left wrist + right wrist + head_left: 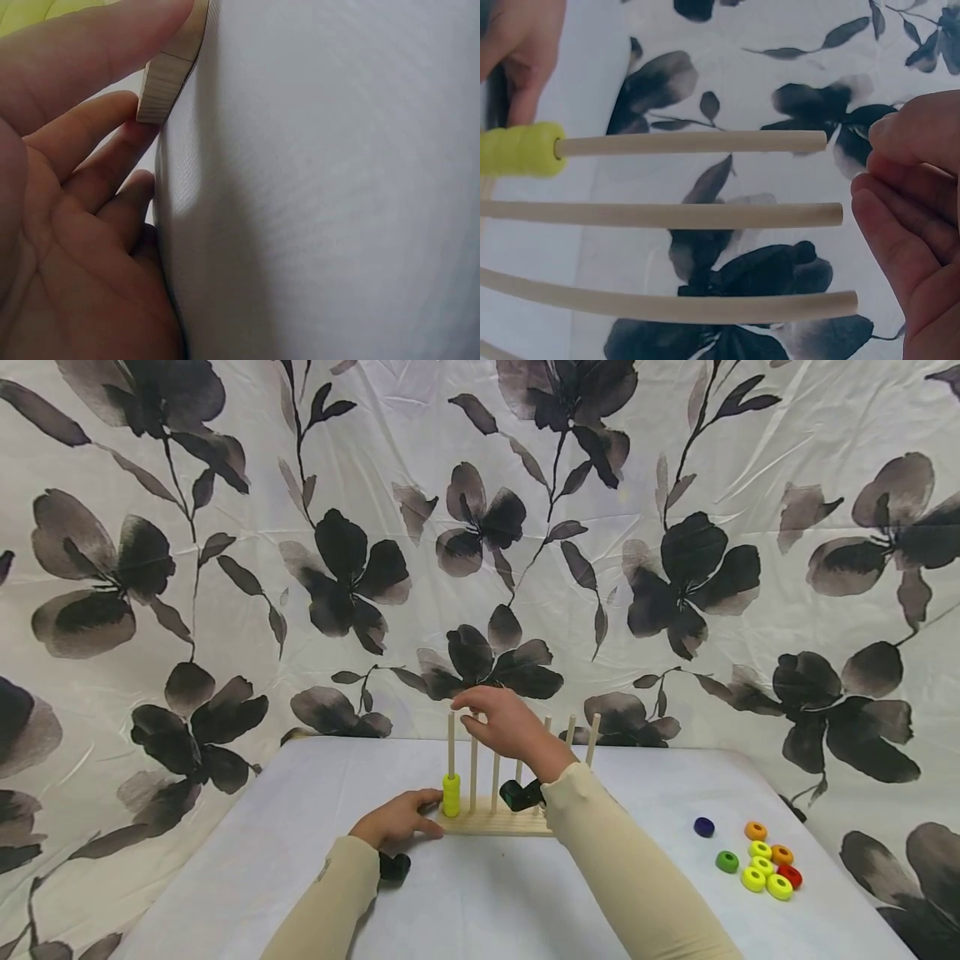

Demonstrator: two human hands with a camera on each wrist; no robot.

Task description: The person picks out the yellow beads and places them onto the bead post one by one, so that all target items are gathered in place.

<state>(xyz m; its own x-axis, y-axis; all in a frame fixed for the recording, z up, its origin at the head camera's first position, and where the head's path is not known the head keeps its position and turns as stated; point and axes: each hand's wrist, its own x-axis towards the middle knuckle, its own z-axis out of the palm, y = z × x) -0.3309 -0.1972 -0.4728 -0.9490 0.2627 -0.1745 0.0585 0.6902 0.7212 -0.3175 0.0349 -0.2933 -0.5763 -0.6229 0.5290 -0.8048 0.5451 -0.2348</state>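
Note:
A wooden peg stand with a flat base (495, 828) stands on the table, its upright pegs in a row. Yellow beads (451, 795) are stacked on the leftmost peg (697, 142), whose upper part is bare. My left hand (401, 817) grips the left end of the base; in the left wrist view the thumb (90, 45) lies along one side, with fingertips at the other. Above the tops of the left pegs, my right hand (506, 722) hovers with bent fingers. No bead shows between its thumb and fingers (900, 240), which are apart from the pegs.
Loose beads lie at the table's right: a blue one (703, 827), a green one (727, 862), a red one (792, 878), two orange ones (755, 831) and several yellow ones (779, 887). Behind the white table (600, 893) hangs a floral cloth (345, 577).

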